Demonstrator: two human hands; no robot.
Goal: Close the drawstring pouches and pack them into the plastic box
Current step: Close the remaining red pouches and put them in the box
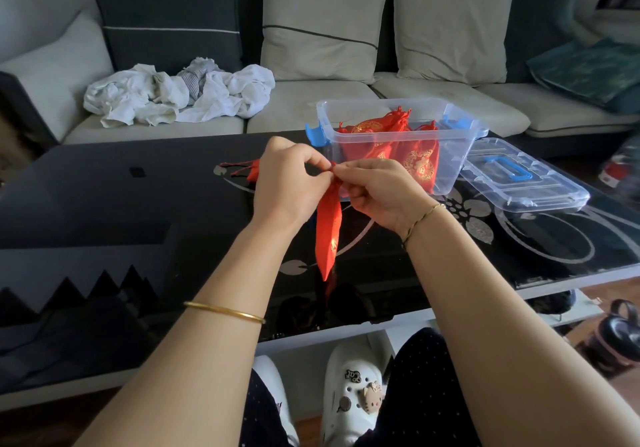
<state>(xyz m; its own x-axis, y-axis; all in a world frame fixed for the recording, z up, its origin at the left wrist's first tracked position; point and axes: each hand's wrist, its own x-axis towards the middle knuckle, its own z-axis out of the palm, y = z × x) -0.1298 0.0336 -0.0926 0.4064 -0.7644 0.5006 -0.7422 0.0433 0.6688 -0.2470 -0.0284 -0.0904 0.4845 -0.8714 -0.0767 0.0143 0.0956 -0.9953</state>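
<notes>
Because the red-and-gold fabric drawstring pouch [329, 235] hangs limp above the black glass worktop [138, 204], near the clear plastic box [453, 166], it looks light, soft and floppy, best held at its neck, where the left hand [287, 180] and right hand [384, 193] pinch it.

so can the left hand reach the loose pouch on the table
Probably yes: the loose pouch lies just beyond the left hand, nothing between them, but that hand is pinching the held pouch and would have to let go first.
</notes>
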